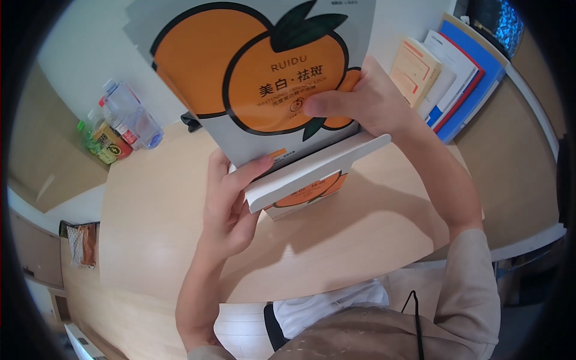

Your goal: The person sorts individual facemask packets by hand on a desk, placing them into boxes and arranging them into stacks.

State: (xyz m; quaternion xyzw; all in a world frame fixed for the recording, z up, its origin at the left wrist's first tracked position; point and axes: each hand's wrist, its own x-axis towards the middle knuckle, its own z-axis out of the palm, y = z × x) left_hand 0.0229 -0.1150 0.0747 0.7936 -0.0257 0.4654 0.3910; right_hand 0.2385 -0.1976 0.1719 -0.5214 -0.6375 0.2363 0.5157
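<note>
A large, flat grey face-mask sachet [207, 72], printed with oranges and green leaves, rises tilted from the top of a small carton [309, 195]. My right hand [375, 105] grips the sachet's right side, thumb pressed on its front and fingers behind. At the carton's top left corner is my left hand [231, 201], closed around it, with the thumb on the sachet's lower edge. The carton bears a matching orange print, and its white top flap [318, 174] sticks out toward me. Whether the sachet's bottom edge sits inside the carton is hidden.
The light wooden table [156, 222] spreads beneath. Several plastic bottles [129, 117] stand at the far left by the wall. Books and folders [453, 72] lean at the far right. Near the sachet's left edge lies a small black object [191, 122].
</note>
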